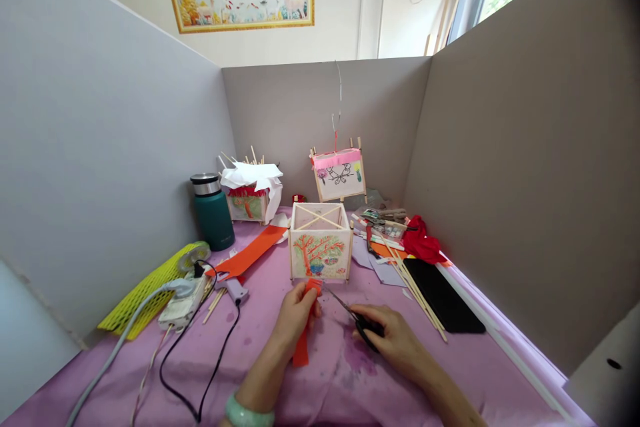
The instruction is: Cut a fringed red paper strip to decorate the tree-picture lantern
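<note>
My left hand (295, 313) pinches a narrow orange strip (301, 348) whose top end shows fine cuts. Just to the right, my right hand (393, 337) has its fingers in the black handles of a pair of scissors (367, 329). The blades point up and left, close to the strip's top end but apart from it. Behind both hands stands a box lantern (321, 253) with a wooden stick frame, crossed sticks on top and a tree drawing on its front.
At the left are a green bottle (213, 217), an orange sheet (255, 251), a glue gun (235, 289) and a power strip (183, 307) with cables. A black phone-like slab (443, 295), wooden sticks (417, 290) and red cloth (423, 241) lie right. A pink-topped lantern (339, 173) hangs behind.
</note>
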Available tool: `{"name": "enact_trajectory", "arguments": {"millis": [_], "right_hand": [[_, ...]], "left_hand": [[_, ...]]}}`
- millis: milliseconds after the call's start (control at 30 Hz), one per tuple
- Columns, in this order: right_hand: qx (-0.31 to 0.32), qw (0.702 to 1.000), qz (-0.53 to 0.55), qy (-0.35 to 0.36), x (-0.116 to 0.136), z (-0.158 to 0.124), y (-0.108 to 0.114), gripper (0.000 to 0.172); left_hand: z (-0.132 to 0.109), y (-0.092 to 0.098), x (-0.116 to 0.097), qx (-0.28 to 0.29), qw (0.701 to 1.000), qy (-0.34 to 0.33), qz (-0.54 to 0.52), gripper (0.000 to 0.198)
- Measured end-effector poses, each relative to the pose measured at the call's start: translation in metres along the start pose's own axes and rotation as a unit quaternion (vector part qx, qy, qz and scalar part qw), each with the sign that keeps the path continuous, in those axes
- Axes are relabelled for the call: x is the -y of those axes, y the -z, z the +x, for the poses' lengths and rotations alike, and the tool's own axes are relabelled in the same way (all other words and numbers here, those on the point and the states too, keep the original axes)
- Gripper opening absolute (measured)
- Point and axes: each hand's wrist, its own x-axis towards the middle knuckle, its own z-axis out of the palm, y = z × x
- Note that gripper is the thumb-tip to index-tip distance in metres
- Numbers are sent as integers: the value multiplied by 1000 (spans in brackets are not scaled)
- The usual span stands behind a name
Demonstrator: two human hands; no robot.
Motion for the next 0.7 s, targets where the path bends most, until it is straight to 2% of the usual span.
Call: {"name": "enact_trajectory", "arguments": {"millis": [400,600,700], "right_hand": [[-3,1000,-13,6,-6,0,-2,33],[-26,999,-16,18,-5,0,-2,44],[-32,999,-10,30,-5,1,-1,51]], "left_hand": [[0,-3,2,-3,1000,-7,18,22],[-3,-5,1,4,1000,-7,4,27],[-5,-1,-4,-28,999,-14,-33,33]]}}
